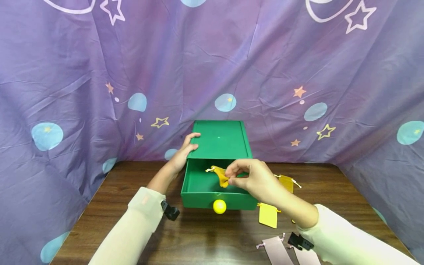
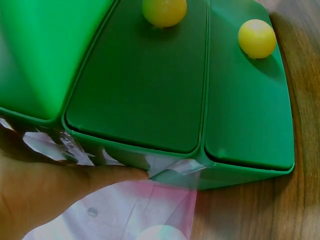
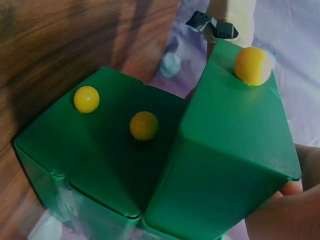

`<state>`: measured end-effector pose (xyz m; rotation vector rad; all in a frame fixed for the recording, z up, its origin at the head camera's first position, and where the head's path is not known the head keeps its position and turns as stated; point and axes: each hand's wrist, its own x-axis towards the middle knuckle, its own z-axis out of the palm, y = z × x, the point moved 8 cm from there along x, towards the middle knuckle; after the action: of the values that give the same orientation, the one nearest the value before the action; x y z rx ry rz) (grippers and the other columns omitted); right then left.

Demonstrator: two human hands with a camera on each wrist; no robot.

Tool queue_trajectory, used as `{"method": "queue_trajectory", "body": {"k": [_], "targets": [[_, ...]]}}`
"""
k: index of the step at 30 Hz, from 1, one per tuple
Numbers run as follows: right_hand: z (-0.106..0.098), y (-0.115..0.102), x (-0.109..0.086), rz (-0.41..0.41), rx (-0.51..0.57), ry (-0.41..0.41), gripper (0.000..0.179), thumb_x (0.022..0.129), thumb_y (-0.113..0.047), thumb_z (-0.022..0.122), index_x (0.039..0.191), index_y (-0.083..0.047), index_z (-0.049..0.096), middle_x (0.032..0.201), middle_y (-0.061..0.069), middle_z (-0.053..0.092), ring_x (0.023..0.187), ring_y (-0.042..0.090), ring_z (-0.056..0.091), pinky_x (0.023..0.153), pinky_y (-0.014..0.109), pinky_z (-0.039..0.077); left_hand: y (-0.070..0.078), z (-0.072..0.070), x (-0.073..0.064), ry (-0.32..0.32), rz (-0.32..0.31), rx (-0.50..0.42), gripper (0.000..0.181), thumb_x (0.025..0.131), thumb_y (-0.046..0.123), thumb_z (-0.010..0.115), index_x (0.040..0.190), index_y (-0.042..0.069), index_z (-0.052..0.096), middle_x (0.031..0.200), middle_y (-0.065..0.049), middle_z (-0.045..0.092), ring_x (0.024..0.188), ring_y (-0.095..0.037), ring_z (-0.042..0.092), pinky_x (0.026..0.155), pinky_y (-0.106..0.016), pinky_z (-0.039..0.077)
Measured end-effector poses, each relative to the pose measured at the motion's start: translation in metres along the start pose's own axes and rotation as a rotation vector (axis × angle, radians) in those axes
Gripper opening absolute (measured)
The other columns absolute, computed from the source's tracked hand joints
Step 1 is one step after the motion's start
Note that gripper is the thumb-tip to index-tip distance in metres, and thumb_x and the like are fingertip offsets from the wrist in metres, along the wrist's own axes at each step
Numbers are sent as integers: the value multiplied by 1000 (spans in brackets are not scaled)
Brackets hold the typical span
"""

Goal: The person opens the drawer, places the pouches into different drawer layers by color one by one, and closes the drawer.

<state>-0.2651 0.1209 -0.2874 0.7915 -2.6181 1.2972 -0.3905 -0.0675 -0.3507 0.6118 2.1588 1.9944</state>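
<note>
A green drawer box stands at the back of the table, its top drawer pulled out. My left hand rests against the box's left side, with fingertips at the top edge. In the left wrist view, a straight digit presses along the box's side. Over the open drawer, my right hand pinches a small golden-yellow drawstring pouch between thumb and fingers. The pouch hangs creased, its pale cord ends pointing left. In the right wrist view the raised drawer front hides the pouch.
Under the open drawer sit two closed drawers with round yellow knobs. Right of the box lie a golden pouch and a yellow pouch. Pale pink pouches lie near the front edge. A purple patterned cloth hangs behind.
</note>
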Motion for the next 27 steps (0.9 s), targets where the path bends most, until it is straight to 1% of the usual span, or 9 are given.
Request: {"method": "queue_trajectory", "body": {"k": [3,6,9,14,19,22,27], "targets": [[5,-4,4,-29,-25,-21,18,84,5,78,90,-12,75,87,-2,74,81,11,68,78,32,57,-1,0,0,-3,-5,-8,55,103,17,36,157,13,25,161,-19,21,132,-35,41,112,-45,34],[11,-7,9,-51,-52,-51,19,83,7,77,89,-11,75,87,-3,74,80,10,68,78,34,58,-1,-1,0,-4,2,-4,55,104,18,36,157,12,25,161,-19,20,131,-35,41,112,-44,34],[16,-10,12,-55,-76,-83,18,83,6,78,88,-11,74,86,-3,73,80,9,67,77,32,58,-1,-1,0,-5,7,-3,55,103,18,35,157,12,25,161,-19,20,132,-34,40,112,-42,34],[25,-11,18,-52,-118,-135,19,83,3,80,88,-14,74,84,-6,73,80,6,67,76,28,55,-2,-1,0,-9,-1,-31,55,103,18,35,157,13,24,158,-21,25,127,-34,45,107,-40,39],[34,-12,25,-70,-157,-175,18,82,1,81,88,-15,75,83,-9,72,79,3,66,77,27,54,-2,-1,0,-12,16,-26,54,104,17,35,157,12,24,156,-22,27,127,-32,43,107,-36,37],[39,-9,28,-56,-135,-201,16,83,1,81,89,-13,75,83,-6,73,78,4,66,78,28,54,-2,-1,0,-7,13,-27,54,103,17,35,157,12,25,156,-21,28,127,-31,43,106,-35,36],[44,1,30,7,-48,-252,13,85,2,78,92,-9,76,87,-1,75,79,7,67,80,29,54,-2,-2,1,-7,11,-14,55,104,18,36,157,12,25,157,-21,26,128,-31,42,106,-35,37]]}}
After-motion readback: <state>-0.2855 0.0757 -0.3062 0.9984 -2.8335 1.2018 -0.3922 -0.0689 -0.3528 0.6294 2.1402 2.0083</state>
